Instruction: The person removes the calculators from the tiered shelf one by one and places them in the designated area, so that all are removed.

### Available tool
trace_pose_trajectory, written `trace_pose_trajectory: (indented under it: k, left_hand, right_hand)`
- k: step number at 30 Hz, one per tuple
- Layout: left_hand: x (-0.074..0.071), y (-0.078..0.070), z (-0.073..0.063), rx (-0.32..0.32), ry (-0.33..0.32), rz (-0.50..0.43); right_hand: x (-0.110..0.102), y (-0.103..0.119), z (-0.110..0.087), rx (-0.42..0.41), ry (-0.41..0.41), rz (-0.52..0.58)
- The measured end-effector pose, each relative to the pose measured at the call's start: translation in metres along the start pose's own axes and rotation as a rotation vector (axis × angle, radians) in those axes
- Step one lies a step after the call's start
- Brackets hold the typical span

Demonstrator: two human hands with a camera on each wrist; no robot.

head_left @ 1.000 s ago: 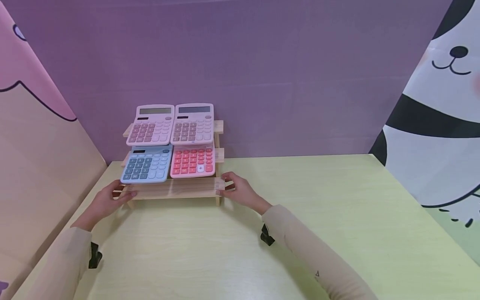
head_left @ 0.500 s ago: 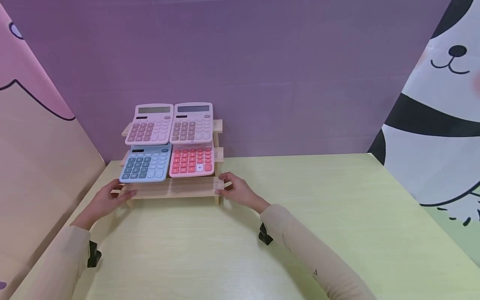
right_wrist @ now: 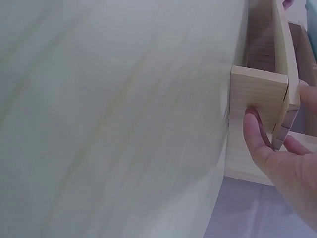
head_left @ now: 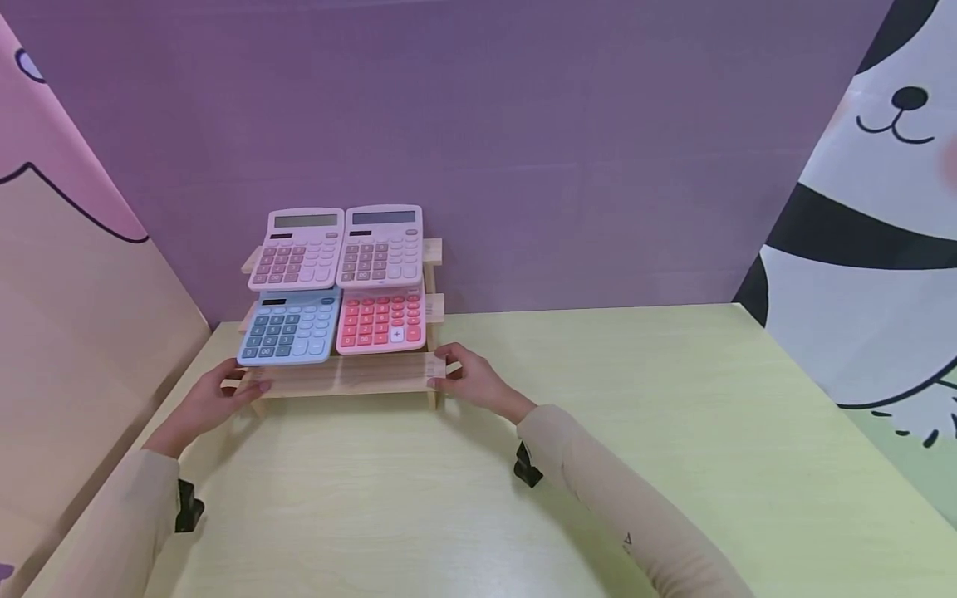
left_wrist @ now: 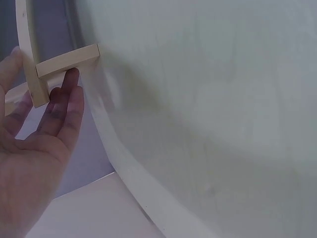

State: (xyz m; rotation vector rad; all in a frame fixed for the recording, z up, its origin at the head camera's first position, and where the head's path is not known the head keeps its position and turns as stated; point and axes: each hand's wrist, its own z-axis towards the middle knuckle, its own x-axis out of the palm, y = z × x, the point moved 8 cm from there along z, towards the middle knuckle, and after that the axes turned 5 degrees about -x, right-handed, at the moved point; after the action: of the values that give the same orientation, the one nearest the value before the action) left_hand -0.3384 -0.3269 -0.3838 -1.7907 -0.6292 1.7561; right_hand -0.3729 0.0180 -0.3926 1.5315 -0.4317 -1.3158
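Note:
A tiered wooden rack point(head_left: 344, 375) stands at the back left of the table. My left hand point(head_left: 212, 400) grips the left end of its lowest board, fingers curled about the edge in the left wrist view. At the other end of that board, my right hand point(head_left: 478, 382) holds on with thumb and fingers around it. Two pale pink calculators, a left one point(head_left: 297, 249) and a right one point(head_left: 381, 246), lean on the top tier. Below them lean a blue calculator point(head_left: 290, 328) on the left and a pink calculator with red keys point(head_left: 381, 321) on the right.
The pale table point(head_left: 598, 448) extends to the right of the rack and toward me. A purple backdrop point(head_left: 568, 158) rises behind it. A printed cloth point(head_left: 82, 332) borders the left side, and a panda-print cloth point(head_left: 860, 316) borders the right.
The view has shifted very slightly. Both hands keep their hold on the rack, and the calculators stay where they were.

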Motion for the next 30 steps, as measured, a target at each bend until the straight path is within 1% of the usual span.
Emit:
trace_pose_trajectory:
  k: [4,12,20,25,30]
  left_hand:
    - [0.0002,-0.0005,-0.0004,0.000,0.006,-0.011]
    - [0.0000,-0.0009,-0.0002,0.014,-0.010,-0.012]
    - [0.0006,-0.0025,0.0007,0.010,0.004,-0.024]
    - [0.0003,-0.0038,-0.0008,-0.009,0.001,0.012]
    - [-0.0001,-0.0079,-0.0010,-0.005,-0.013,0.023]
  right_hand:
    - [0.0000,0.0006,-0.0002,0.012,-0.002,-0.008]
    - [-0.0001,-0.0005,0.0007,0.034,-0.021,0.001]
    - [-0.0006,0.0034,-0.0023,0.039,-0.035,0.026]
    - [0.0000,0.0038,-0.0027,0.043,-0.040,0.075]
    - [-0.0003,0.0029,-0.0022,0.036,-0.046,0.101]
